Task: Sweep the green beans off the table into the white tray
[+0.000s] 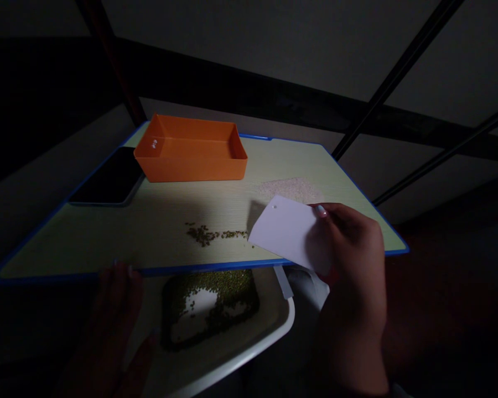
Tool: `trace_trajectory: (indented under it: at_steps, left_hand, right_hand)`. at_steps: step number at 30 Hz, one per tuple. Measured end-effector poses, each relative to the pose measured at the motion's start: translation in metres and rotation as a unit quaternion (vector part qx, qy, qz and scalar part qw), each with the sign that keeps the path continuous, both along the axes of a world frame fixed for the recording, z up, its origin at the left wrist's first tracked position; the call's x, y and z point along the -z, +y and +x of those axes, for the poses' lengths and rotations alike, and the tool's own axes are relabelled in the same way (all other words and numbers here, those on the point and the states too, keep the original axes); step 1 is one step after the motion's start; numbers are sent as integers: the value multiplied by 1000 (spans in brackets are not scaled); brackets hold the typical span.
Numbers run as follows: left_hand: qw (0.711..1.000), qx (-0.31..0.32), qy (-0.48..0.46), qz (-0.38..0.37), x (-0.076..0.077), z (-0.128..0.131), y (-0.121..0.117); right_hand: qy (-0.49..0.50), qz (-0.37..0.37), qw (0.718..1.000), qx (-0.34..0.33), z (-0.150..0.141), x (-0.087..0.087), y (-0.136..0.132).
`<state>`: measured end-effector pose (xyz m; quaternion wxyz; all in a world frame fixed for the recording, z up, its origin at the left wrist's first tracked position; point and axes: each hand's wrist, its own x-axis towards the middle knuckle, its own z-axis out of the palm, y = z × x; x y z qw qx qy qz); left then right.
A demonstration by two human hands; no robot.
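My right hand (pixel 352 243) pinches a white card (pixel 288 232) between thumb and fingers. The card is tilted over the front part of the small table (pixel 166 243), its left corner close to a thin line of small green beans (pixel 203 236). Below the table's front edge sits a white plastic tub (pixel 274 326), with many more green beans (pixel 236 284) lying on its bottom. In deep shadow at the tub's left, my left hand (pixel 116 326) has its fingers stretched out, fingertips at the blue table edge; whether it touches the tub I cannot tell.
An orange open box (pixel 195 168) stands at the table's back left. Beside it lies a dark flat device (pixel 108 179), like a tablet. Behind the card is a spread of pale pinkish grains (pixel 292 189). A wall with dark strips rises behind the table.
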<state>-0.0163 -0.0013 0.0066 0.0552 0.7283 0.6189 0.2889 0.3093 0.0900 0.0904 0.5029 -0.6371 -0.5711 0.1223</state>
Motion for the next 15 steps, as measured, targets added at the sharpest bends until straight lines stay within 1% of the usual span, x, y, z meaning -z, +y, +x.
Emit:
trace_trajectory:
  at_steps: [4,9,15]
  left_hand:
    - [1000,1,-3,4,-1,2,1]
    - [1000,1,-5,-2,-1,2,1]
    - [1000,-6,-6,0,2,0,2]
  right_hand:
    - [1,1,1000,0,3,1,1]
    - [11,-22,999,-25,6,0,0]
    - [20,-31,998,-52,6,0,-1]
